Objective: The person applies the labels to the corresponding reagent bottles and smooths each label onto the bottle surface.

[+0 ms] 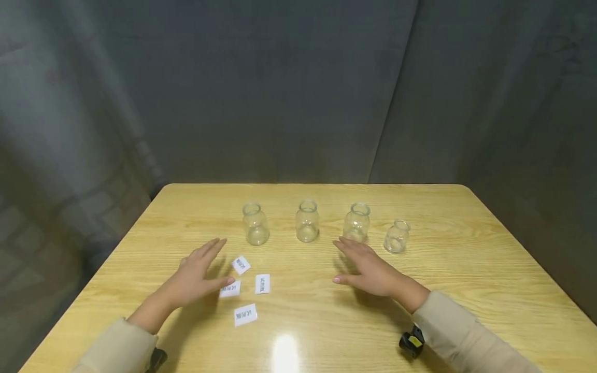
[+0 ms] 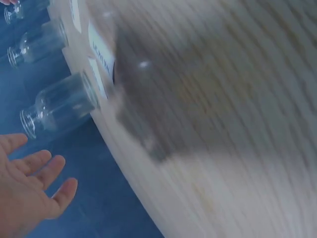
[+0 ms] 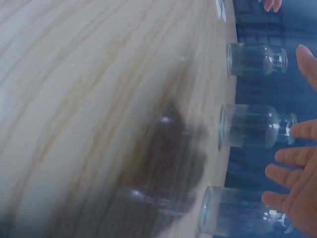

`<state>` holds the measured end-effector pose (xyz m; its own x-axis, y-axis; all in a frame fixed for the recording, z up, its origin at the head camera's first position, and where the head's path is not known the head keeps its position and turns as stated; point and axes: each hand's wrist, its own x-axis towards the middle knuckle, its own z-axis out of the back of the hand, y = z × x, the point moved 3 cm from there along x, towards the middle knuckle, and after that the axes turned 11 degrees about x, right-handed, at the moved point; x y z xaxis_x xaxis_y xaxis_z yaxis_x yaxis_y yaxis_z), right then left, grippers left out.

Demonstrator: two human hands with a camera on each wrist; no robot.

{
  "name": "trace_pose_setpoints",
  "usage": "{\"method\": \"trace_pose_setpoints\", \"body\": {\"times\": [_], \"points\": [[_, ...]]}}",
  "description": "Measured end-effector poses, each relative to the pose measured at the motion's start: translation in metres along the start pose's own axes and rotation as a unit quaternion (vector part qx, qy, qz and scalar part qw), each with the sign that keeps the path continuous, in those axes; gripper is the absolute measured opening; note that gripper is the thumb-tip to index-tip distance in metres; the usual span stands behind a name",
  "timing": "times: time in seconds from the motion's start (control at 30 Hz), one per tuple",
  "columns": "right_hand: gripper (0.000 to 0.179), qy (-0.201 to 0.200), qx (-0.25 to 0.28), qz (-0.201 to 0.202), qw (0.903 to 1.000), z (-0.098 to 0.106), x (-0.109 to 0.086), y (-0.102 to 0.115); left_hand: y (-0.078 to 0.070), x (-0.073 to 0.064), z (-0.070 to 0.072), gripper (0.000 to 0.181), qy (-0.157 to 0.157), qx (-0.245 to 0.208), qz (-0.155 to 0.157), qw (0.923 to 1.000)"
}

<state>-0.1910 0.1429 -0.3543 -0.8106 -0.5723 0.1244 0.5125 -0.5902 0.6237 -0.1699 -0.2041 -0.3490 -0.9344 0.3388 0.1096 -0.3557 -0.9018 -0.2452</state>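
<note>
4 jars [image 1: 307,223], wood showing through, stand toward the table's [image 1: 210,207] far edge. Left hand [image 1: 193,277], near 4 cards [image 1: 263,284], and right hand [image 1: 370,269] hover well apart, fingers wide.

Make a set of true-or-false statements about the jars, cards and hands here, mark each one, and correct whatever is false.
1. Four glass jars stand on the table. True.
2. The rightmost jar is the largest. False: it is the smallest.
3. The white cards lie nearer the left hand than the right hand. True.
4. The right hand grips a jar. False: it holds nothing.
5. Dark markings show on the white cards. True.
6. The white cards form one stack. False: they lie spread out.
</note>
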Motion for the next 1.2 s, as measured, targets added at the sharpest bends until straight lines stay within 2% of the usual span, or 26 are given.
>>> {"method": "trace_pose_setpoints", "body": {"times": [0.17, 0.3, 0.4, 0.73, 0.87, 1.1, 1.2], "points": [[0.073, 0.019, 0.028, -0.004, 0.9994, -0.009, 0.008, 0.005, -0.005, -0.002, -0.008, 0.081, 0.018, -0.058, -0.002, 0.9982], [0.069, 0.035, 0.043, -0.015, 0.9984, -0.017, 0.017, 0.009, -0.009, -0.003, -0.015, 0.079, 0.047, -0.114, -0.003, 0.9923], [0.068, 0.048, 0.052, -0.025, 0.9972, -0.023, 0.023, 0.012, -0.012, -0.004, -0.019, 0.079, 0.057, -0.137, -0.001, 0.9889], [0.060, 0.084, 0.085, -0.010, 0.9927, -0.042, 0.041, 0.023, -0.021, -0.003, -0.028, 0.077, 0.079, -0.147, 0.004, 0.9860], [0.055, 0.093, 0.099, -0.008, 0.9907, -0.048, 0.049, 0.025, -0.024, 0.001, -0.031, 0.074, 0.087, -0.138, 0.003, 0.9866], [0.048, 0.102, 0.139, -0.014, 0.9849, -0.056, 0.059, 0.028, -0.031, 0.008, -0.037, 0.070, 0.098, -0.122, -0.024, 0.9873], [0.046, 0.104, 0.149, -0.017, 0.9832, -0.061, 0.064, 0.029, -0.032, 0.011, -0.038, 0.067, 0.099, -0.117, -0.025, 0.9879]]}}
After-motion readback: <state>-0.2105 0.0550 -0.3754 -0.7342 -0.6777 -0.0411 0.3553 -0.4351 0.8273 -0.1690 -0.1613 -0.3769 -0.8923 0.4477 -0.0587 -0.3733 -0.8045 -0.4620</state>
